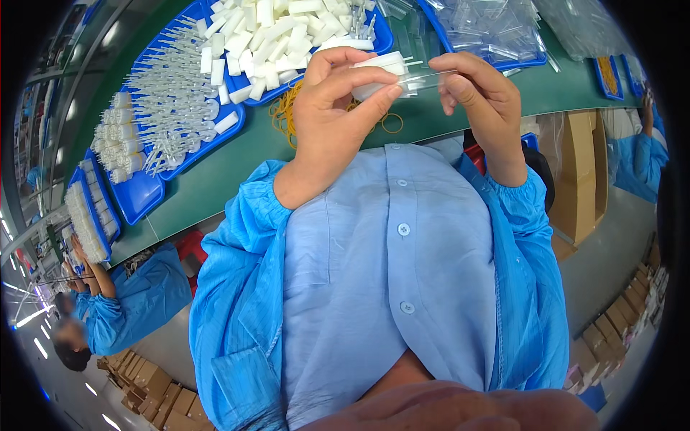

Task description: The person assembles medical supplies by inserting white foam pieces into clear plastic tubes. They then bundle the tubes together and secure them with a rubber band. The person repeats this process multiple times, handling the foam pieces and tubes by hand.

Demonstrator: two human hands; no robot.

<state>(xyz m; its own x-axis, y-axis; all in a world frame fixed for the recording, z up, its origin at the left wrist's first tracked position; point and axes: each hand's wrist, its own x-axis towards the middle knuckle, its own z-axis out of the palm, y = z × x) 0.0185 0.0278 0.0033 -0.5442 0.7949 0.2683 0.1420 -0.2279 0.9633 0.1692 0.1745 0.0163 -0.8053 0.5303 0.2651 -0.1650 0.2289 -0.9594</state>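
Note:
My left hand is closed around a small bundle of white block-shaped pieces, pinched between thumb and fingers. Thin pale rods stick out of the bundle toward the right. A clear flat plastic piece spans from the bundle to my right hand, whose thumb and index finger pinch its right end. Whether that plastic is a sleeve or a strip, I cannot tell. Both hands are raised over the table's near edge. Yellow rubber bands lie on the table behind my left hand.
Blue trays on the green table hold white blocks, thin-stemmed clear parts and clear plastic pieces. A cardboard box stands at the right. A co-worker in blue sits at the left; another person's sleeve shows far right.

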